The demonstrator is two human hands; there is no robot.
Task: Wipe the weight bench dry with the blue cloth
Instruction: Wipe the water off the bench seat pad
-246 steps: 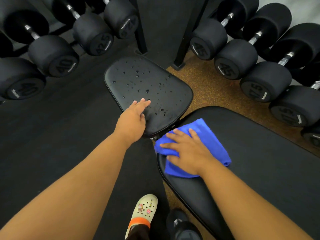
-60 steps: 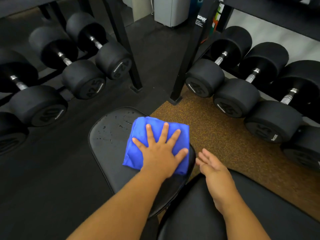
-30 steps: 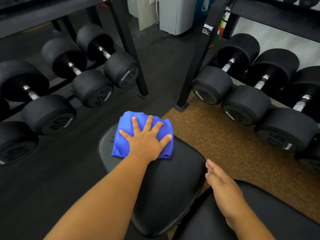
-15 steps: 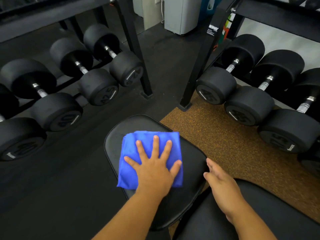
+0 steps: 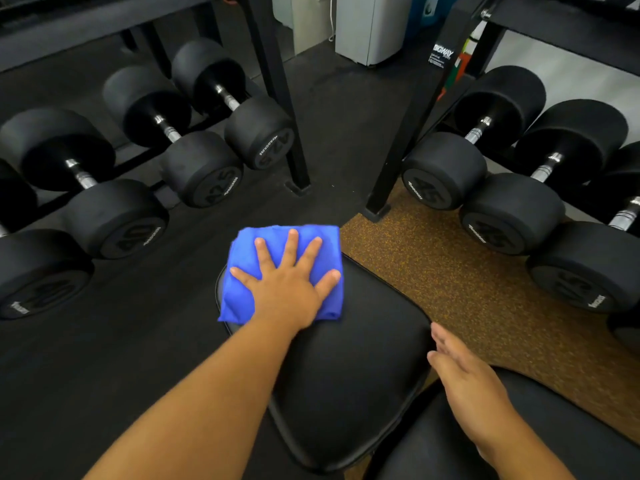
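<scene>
At the far end of the seat pad [image 5: 346, 368], your left hand [image 5: 287, 289] sits flat on the blue cloth [image 5: 249, 265], fingers spread and straight, pressing it down rather than gripping it. The cloth is folded into a rough square and hangs slightly over the pad's far left edge. Your right hand [image 5: 464, 372] is relaxed and holding nothing, near the gap between the seat pad and the back pad [image 5: 540, 441].

Tip for this stroke, imo: keep the palm flat and the pressure even, and run overlapping passes along the pad so no streaks get left. Watch that far edge, since the cloth could slide off there.

The seat pad's long axis runs from near right to far left, narrow end pointing toward the dumbbells [image 5: 204, 168] on the left rack. The visible part of the pad looks dry to me.
</scene>
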